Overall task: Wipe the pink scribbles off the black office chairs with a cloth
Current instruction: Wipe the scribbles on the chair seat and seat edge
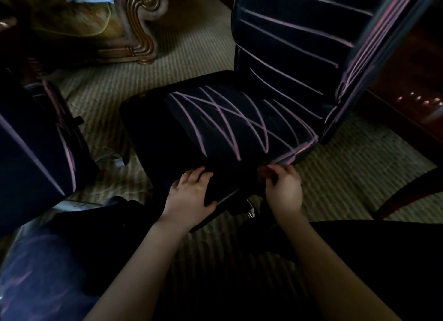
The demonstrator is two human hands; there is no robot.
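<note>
A black office chair (275,85) stands in the middle of the view on a striped carpet (191,52), its seat (153,129) turned toward the person and both hands at its near edge. Pink scribbles (230,115) cross the middle and right part of the seat in long, overlapping arcs, and more pink lines run in bands across the backrest (292,33). The left part of the seat is plain black. The left hand (191,191) lies flat on the front of the seat, below the scribbled patch, with its fingers spread and straight on the fabric and its thumb along the front edge. The right hand (284,188) is at the seat's front right corner, just beside a cluster of pink strokes on the seat's edge. Its fingers are curled in toward that corner, but the dim light hides whether they pinch the fabric, hold something, or hold nothing. The two hands are apart, with a stretch of the seat's front edge between them. A second dark chair (36,133), also streaked with pink, stands at the left, well apart from the hands. Carved wooden furniture (139,21) is at the top left, and a dark polished table (407,93) at the right.
</note>
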